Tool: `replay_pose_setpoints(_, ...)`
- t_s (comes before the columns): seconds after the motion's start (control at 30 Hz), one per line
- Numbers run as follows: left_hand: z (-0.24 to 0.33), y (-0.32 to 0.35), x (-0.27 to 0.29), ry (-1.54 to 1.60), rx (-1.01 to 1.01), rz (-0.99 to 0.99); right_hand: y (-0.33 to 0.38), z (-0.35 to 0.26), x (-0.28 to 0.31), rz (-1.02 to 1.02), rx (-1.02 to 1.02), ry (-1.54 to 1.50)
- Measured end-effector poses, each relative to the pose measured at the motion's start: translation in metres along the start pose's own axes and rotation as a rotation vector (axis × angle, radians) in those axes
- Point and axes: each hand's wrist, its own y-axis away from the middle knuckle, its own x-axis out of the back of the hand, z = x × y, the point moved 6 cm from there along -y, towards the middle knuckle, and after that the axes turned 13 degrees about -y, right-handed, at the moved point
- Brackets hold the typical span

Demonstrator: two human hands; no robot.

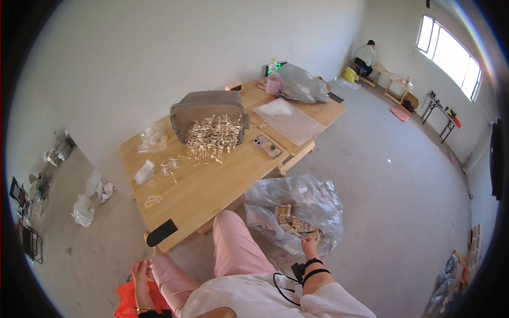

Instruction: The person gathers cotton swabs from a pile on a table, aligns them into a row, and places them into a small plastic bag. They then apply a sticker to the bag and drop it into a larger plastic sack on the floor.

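The right hand (308, 245) reaches into a large, crumpled, see-through plastic bag (322, 197) to the right of the wearer's knees, beside the table. Inside the bag is a loose pile of small tan-and-white packets (295, 221), and the hand is at the pile's near edge. Its fingertips are too small to show whether they grip a packet.

The left hand (140, 269) is low on the other side, at the top of a bright red plastic bag (126, 303) next to the wearer's pink trousers (238, 244). Whether its fingers are closed on the bag cannot be told.

Ahead is a light wooden table (222, 183). On it, a grey translucent tub (196, 99) lies tipped on its side, its mouth toward the wearer, with a heap of thin pale sticks (214, 135) spilling out. More sticks are scattered to the left, near a clear plastic bag (152, 140). A black strip (161, 232) lies across the near left corner. To the right of the tub are a patterned phone (266, 147) and a flat clear plastic sheet (294, 123); behind them stand a pink jug (273, 85) and a bulky grey plastic bag (305, 84).

Across the concrete floor (392, 212), another person (366, 54) sits by a low bench, near a bright window (449, 55).
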Motion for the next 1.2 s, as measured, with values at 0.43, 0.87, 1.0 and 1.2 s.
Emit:
replay_pose_setpoints(0.43,0.011,0.011,-0.017,0.061,-0.050,0.010,-0.004,0.013,-0.030,-0.372,-0.195,-0.093)
replay_pose_setpoints(0.87,0.028,-0.004,-0.026,0.070,-0.056,-0.058,-0.068,-0.206,-0.108,-0.358,0.372,-0.097)
replay_pose_setpoints(1.0,0.035,-0.012,-0.032,0.077,-0.085,-0.092,-0.035,-0.287,-0.144,-0.403,0.601,-0.089)
replay_pose_setpoints(1.2,0.078,-0.044,-0.036,0.123,-0.182,-0.115,0.022,-0.363,-0.203,-0.490,0.687,-0.241)
